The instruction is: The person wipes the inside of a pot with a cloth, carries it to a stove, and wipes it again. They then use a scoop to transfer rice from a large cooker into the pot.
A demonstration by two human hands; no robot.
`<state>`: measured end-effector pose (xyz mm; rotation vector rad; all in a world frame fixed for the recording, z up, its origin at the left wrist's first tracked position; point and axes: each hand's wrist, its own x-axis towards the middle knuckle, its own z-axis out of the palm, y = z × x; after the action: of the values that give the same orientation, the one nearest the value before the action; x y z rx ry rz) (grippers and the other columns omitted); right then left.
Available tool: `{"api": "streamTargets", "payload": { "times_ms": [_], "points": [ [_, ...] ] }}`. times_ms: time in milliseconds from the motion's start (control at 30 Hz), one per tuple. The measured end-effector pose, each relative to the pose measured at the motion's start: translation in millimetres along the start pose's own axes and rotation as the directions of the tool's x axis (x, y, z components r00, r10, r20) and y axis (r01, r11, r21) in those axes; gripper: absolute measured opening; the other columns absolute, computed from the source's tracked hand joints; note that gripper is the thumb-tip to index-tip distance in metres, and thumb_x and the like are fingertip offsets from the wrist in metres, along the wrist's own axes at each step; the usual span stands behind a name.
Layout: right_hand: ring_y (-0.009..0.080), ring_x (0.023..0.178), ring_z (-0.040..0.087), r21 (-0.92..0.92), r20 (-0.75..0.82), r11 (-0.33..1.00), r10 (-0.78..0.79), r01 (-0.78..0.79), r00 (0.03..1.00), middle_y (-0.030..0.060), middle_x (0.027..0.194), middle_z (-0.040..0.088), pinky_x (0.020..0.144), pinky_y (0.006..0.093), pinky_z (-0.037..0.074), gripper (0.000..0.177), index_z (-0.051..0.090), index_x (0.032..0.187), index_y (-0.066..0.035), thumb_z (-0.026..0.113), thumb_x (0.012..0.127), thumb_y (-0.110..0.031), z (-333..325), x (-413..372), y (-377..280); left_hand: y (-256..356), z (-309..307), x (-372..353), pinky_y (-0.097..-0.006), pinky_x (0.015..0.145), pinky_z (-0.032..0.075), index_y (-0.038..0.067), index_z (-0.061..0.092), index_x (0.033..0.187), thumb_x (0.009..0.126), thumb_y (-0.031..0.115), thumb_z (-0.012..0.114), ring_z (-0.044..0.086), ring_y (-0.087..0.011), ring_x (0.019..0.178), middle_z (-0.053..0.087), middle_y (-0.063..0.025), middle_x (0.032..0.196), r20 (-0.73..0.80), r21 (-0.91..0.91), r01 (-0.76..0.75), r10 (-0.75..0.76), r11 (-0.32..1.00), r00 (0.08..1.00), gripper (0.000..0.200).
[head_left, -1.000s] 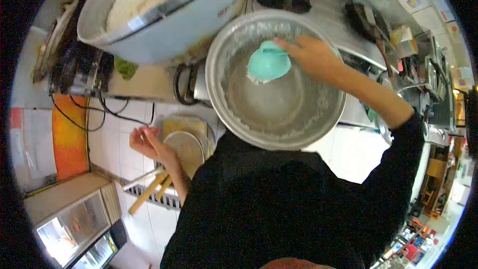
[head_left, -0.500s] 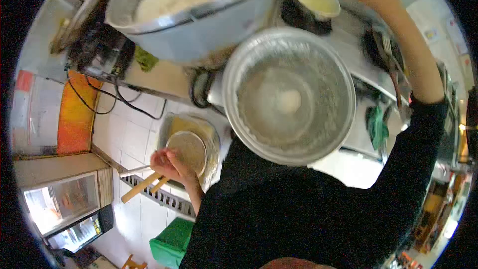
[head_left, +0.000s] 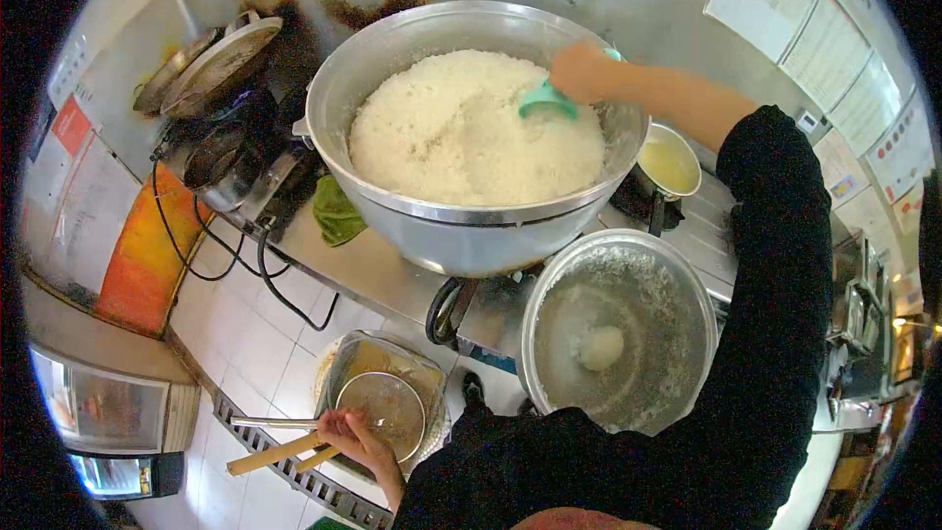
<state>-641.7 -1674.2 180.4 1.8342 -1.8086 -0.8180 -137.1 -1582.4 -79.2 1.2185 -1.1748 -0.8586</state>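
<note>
A big metal pot (head_left: 442, 233) holds a heap of white cooked rice (head_left: 432, 128). My right hand (head_left: 581, 74) is closed on a teal plastic scoop (head_left: 549, 101), whose lower edge meets the rice at the pot's right side. Low on the left, my left hand (head_left: 355, 437) hangs with loosely bent fingers and the thumb apart. It overlaps the strainer (head_left: 407, 447) and its metal handle (head_left: 280, 423); I see no grip on them. In front of me stands a second metal pot (head_left: 530, 353) with a rice-streaked wall and a pale round lump (head_left: 601, 346) inside.
A small pan of yellowish liquid (head_left: 670, 165) stands right of the rice. Wooden handles (head_left: 270, 454) jut from the tub (head_left: 339, 363) below. A green cloth (head_left: 336, 214), dark pot (head_left: 221, 172) and black cables (head_left: 265, 270) are at left. Papers (head_left: 824, 34) hang on the wall.
The view has tilted up, so the whole rice pot now shows. My right hand and the scoop, at the top edge before, now appear over the rice. My left hand stays beside the strainer.
</note>
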Motion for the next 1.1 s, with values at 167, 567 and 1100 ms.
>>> {"api": "streamTargets", "payload": {
  "times_ms": [167,567,1100],
  "points": [
    [0.0305,0.063,0.058,0.106,0.114,0.99,-0.099,0.087,0.989,0.0157,0.067,0.059,0.054,0.0395,0.046,0.012,0.061,0.065,-0.002,0.055,0.06,-0.011,4,-10,-2,7,1,1,-0.0229,0.066,0.037,0.005,0.031,0.111,0.084,0.014,0.045,0.042,-0.0133,0.081,0.04,-0.0064,0.093,0.005,0.035,-0.033,0.032,0.999,0.999,0.031],
    [0.0332,0.063,0.056,0.341,0.219,0.929,-0.229,0.146,0.949,0.0197,0.071,0.058,0.055,0.0415,0.043,0.021,0.059,0.073,0.001,0.051,0.069,-0.018,-22,-32,-30,6,16,0,-0.0235,0.066,0.038,0.004,0.031,0.112,0.084,0.014,0.046,0.043,-0.0141,0.079,0.042,-0.0067,0.092,0.047,-0.023,0.024,-0.023,0.999,0.999,0.034],
    [0.0067,0.034,0.033,0.926,0.374,0.171,-0.297,-0.336,0.879,0.002,0.048,0.041,0.031,0.022,0.027,0.01,0.047,0.069,-0.002,0.047,0.067,-0.012,-43,-62,22,30,15,20,-0.0238,0.063,0.038,0.004,0.031,0.11,0.084,0.012,0.044,0.042,-0.0133,0.076,0.042,-0.0072,0.089,0.009,-0.019,-0.079,0.079,0.997,0.997,0.031]
  ]
}}
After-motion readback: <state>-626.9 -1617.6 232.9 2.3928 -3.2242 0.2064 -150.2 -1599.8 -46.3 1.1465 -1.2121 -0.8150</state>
